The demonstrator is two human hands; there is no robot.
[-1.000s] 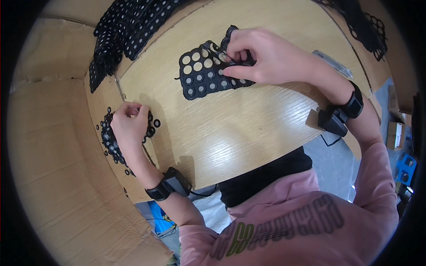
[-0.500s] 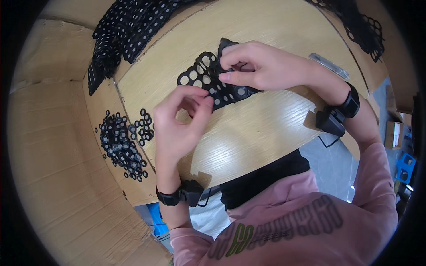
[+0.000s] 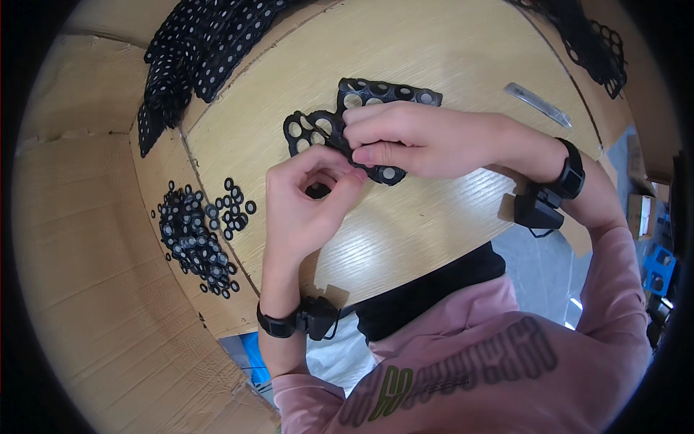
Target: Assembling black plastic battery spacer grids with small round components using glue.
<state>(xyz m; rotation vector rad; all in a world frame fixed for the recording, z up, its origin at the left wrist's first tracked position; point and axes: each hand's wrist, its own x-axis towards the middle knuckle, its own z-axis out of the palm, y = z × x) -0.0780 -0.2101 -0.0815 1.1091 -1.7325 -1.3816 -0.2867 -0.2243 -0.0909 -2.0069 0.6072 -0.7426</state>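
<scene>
A black perforated rubbery sheet (image 3: 390,92) with rows of round holes lies bunched over the middle of the table. Grey discs fill a few of its holes, while wood shows through others. My right hand (image 3: 426,137) is closed on the sheet from the right, thumb and forefinger pinching it. At the sheet's near left part, my left hand (image 3: 307,199) is also closed, thumb and fingertips pressed together on its edge. What lies just between the left fingertips is partly hidden. The two hands almost touch.
Black rings with grey centres form a pile (image 3: 191,235) on the left, a smaller cluster (image 3: 233,207) beside it. A slim silvery tool (image 3: 538,104) rests on the right. More perforated black sheeting hangs at the far left (image 3: 210,50) and far right (image 3: 607,61). Cardboard (image 3: 79,239) borders the left.
Both hands have come closer together, the right one moving nearer to me. The sheet has been folded and shifted, so its far strip now shows above my right hand.
</scene>
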